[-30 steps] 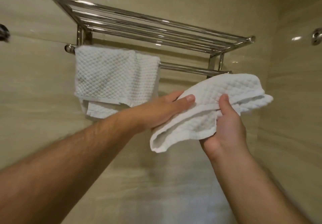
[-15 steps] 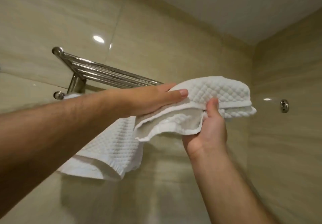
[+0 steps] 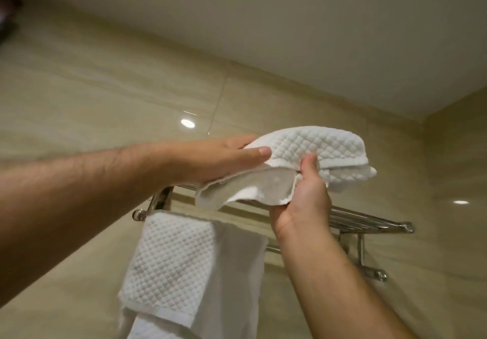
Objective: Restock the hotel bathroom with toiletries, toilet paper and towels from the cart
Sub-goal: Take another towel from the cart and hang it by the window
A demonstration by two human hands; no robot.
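Head view: we press our left hand point(image 3: 224, 158) flat on the folded towel point(image 3: 316, 146), right hand point(image 3: 303, 196) pinching its edge, above the rack point(image 3: 369, 220); second towel point(image 3: 174, 259) hangs below.

A single wide-angle camera worn on the head is tilting upward from below the chrome wall-mounted towel rack point(image 3: 374, 222). It is facing the glossy beige tiled wall point(image 3: 105, 88) and taking in the pale ceiling point(image 3: 316, 35). It is sitting close, with the left forearm point(image 3: 79, 193) and right forearm point(image 3: 329, 286) filling much of the frame.
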